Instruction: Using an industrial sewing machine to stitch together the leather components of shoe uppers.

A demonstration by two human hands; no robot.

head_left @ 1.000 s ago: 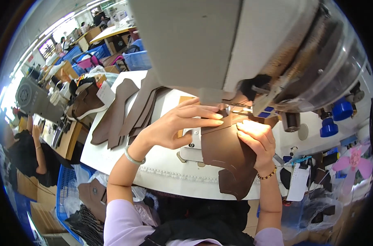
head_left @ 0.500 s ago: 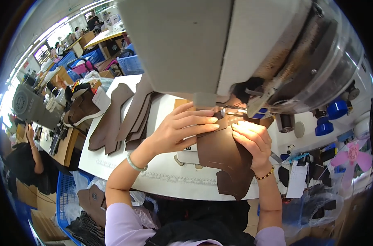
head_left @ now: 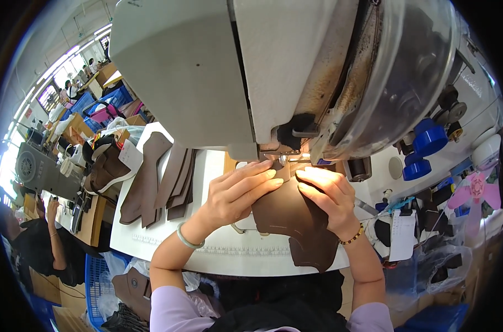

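Note:
A brown leather shoe-upper piece (head_left: 296,216) lies under the head of a sewing machine (head_left: 190,72), its lower end hanging toward me over the ruler-marked table edge. My left hand (head_left: 240,191) grips its upper left edge near the lit needle area, fingers close together. Opposite it, my right hand (head_left: 330,196) holds the right edge, fingertips pressed onto the leather. A small strip of brown leather (head_left: 279,169) shows by my left fingertips. The needle tip and the seam under it are too small to make out.
Flat brown leather pieces (head_left: 177,177) lie stacked on the white table (head_left: 207,260), left of my hands. Beyond them stands a brown shoe (head_left: 109,169). A blue basket (head_left: 94,288) is below left. Blue knobs (head_left: 428,137) and a pink flower-shaped fan (head_left: 475,191) are at right. Another person sits far left.
The view has shifted, so the machine head sits further left. My left fingers have drawn in and curled more on the leather, and the piece has turned slightly. Both hands keep hold.

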